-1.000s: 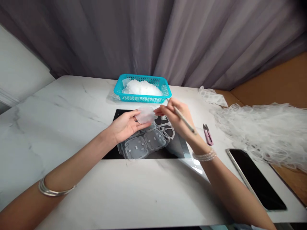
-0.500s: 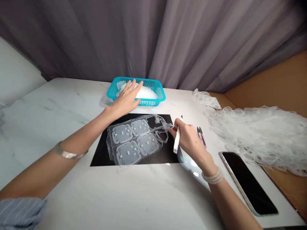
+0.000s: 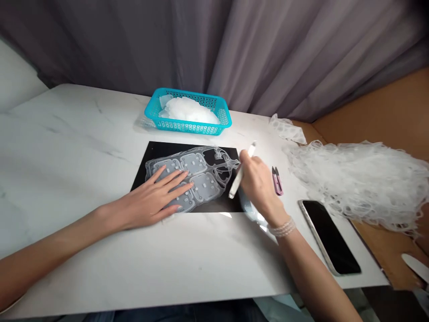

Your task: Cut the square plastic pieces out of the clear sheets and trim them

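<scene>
A translucent moulded plastic sheet with several rounded rectangular panels lies on a black mat. My left hand rests flat on the sheet's left part, fingers spread, covering some panels. At the sheet's narrow right end, my right hand is closed around a white pen-shaped tool, held at a slant. Its fingertips are close to the sheet's pointed tail; whether they also pinch it I cannot tell.
Behind the mat stands a turquoise basket holding white translucent pieces. Pink thread snips and a phone lie to the right. Beyond them is a large heap of translucent scraps, with a smaller piece behind.
My left hand has come from the basket down onto the sheet. My right hand stays by the sheet's tail with the tool. The view has tilted downward.
</scene>
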The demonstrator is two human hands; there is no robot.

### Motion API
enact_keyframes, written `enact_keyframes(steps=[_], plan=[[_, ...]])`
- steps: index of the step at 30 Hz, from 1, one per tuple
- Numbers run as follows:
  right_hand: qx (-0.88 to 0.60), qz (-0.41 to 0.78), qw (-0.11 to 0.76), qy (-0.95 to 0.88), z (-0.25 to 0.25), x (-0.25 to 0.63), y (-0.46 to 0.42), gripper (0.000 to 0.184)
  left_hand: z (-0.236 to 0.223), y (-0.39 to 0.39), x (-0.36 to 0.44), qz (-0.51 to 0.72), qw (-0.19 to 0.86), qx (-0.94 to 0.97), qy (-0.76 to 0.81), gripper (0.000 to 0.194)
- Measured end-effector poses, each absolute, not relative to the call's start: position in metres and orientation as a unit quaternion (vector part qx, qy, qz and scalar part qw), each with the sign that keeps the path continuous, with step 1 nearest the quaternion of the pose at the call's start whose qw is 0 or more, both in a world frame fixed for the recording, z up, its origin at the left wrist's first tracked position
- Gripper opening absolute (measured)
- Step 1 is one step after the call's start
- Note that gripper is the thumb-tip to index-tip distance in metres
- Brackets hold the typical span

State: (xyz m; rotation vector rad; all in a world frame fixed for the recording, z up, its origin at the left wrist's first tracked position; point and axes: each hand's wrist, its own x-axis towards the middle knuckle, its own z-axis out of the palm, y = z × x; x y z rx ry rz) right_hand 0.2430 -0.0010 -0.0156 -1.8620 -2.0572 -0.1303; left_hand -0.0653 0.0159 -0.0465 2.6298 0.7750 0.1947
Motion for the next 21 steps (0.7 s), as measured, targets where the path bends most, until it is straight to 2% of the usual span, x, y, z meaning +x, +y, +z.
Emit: enact_keyframes(steps=[3, 5, 8, 12, 17, 19, 21], plan=[[-0.699, -0.066, 0.204, -0.682, -0.005, 0.262, -0.002, 0.01, -0.05, 0.005, -0.052, 0.095, 0.189, 0.931, 0.299, 0.061], [-0.687, -0.008, 0.223, -0.691, -0.005, 0.26, -0.005, 0.014, -0.051, -0.001, -0.045, 0.101, 0.176, 0.929, 0.31, 0.062], [-0.635, 0.052, 0.185, -0.748, -0.015, 0.242, -0.012, 0.014, -0.05, -0.007, -0.039, 0.091, 0.143, 0.932, 0.32, 0.062], [-0.634, -0.023, 0.148, -0.759, -0.024, 0.242, -0.015, 0.018, -0.048, -0.019, -0.032, 0.051, 0.086, 0.938, 0.333, 0.066], [-0.696, -0.137, 0.15, -0.688, -0.007, 0.305, -0.008, 0.02, -0.044, -0.039, -0.017, 0.072, 0.052, 0.928, 0.361, 0.064], [-0.718, -0.13, 0.169, -0.662, 0.002, 0.324, -0.006, 0.02, -0.042, -0.037, -0.016, 0.09, 0.046, 0.924, 0.37, 0.063], [-0.725, -0.082, 0.232, -0.643, 0.007, 0.325, -0.007, 0.015, -0.04, -0.029, -0.021, 0.104, 0.037, 0.919, 0.379, 0.061]])
